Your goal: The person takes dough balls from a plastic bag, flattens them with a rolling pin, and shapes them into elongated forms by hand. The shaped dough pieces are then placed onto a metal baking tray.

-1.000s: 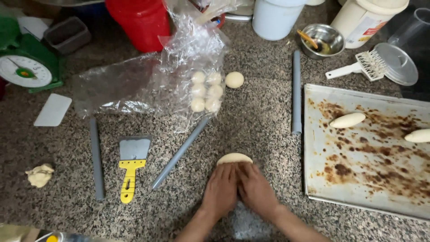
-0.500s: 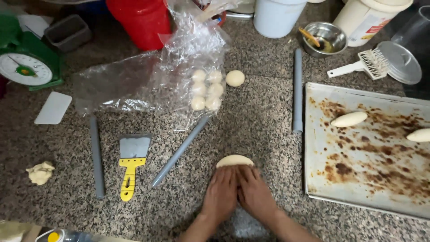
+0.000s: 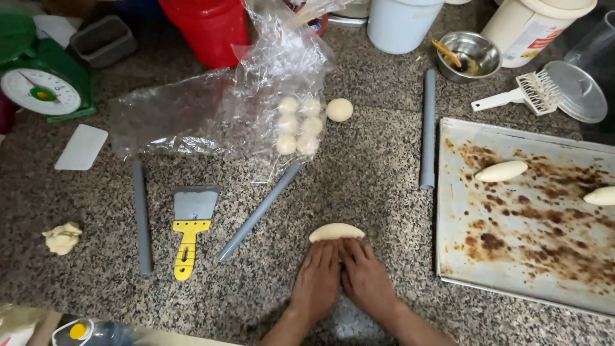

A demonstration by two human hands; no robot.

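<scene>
The dough piece lies on the speckled granite counter directly ahead of both hands, touching their fingertips, with its long axis running left to right across the line of the forearms. The left hand and the right hand lie flat and side by side, fingers together and stretched forward, palms down; neither grasps anything, they only press against the near edge of the dough. Both sit equally close to it, the left covering its left half, the right its right half. Ahead and to the left of the hands a grey rolling rod lies slanted, and further left a yellow-handled scraper. To the right sits a stained baking tray with two shaped dough logs, their long axes also roughly left to right.
</scene>
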